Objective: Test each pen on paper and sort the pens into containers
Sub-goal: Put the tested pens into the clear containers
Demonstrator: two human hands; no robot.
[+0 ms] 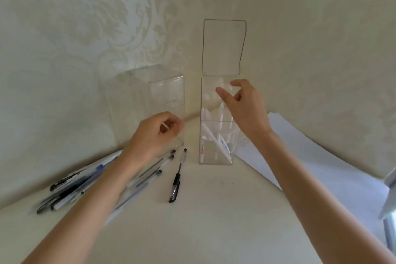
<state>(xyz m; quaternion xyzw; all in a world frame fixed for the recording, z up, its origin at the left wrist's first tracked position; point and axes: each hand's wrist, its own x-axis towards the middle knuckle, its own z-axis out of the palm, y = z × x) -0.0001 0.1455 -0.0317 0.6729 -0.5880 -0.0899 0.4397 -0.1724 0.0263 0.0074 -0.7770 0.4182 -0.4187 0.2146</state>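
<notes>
Right hand (242, 105), centre frame: fingers spread loose, holding nothing, fingertips at the mouth of the right clear container (216, 159). Its lid (224, 47) is flipped upright, white pens (211, 135) inside. Left hand (158, 133) curls round a thin white item (165, 127), blurred, in front of the left clear container (167, 94). Loose pens (85, 184) lower left, paper (310, 156) right, cream table (203, 221), patterned wallpaper (107, 17). Pen markings unreadable.

No legible txt anywhere.
</notes>
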